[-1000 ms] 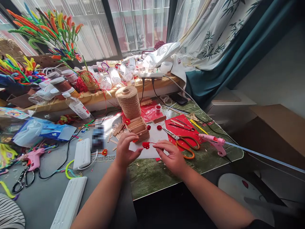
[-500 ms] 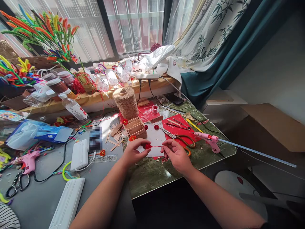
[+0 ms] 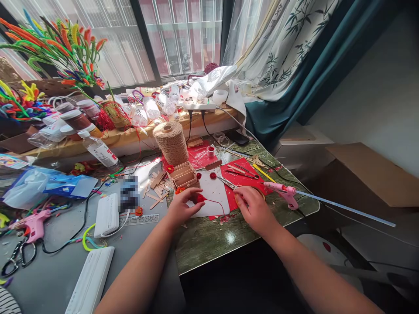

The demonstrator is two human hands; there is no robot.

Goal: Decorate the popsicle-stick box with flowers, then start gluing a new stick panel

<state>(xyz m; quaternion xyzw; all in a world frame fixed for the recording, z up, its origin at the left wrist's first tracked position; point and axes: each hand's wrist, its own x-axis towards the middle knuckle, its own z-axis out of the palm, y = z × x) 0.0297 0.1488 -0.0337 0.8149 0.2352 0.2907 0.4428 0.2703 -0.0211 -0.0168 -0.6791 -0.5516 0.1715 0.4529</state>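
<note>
My left hand [image 3: 183, 208] pinches a small red pompom [image 3: 200, 198] between thumb and fingers. From it a red strand [image 3: 218, 202] trails to the right and curves down over the white paper [image 3: 212, 192]. My right hand [image 3: 255, 208] is closed on the scissors, around the handle end and near the pivot. Their metal blades [image 3: 227, 182] point up and left, resting over the red sheet. Most of the orange-brown handles is hidden by the hand. Two dark red pompoms [image 3: 212, 175] lie beyond the hands, by a small wooden-stick box [image 3: 182, 175].
A twine cone [image 3: 170, 144] stands behind the box. Wooden sticks [image 3: 157, 185] lie left of it. A pink glue gun [image 3: 283, 192] with a long glue stick lies at right. White power banks [image 3: 107, 213] and another pink glue gun [image 3: 34, 224] are on the left.
My right hand has let go of the red strand and moved right, onto the scissors. The strand now hangs slack from the pompom, which stays in my left hand.
</note>
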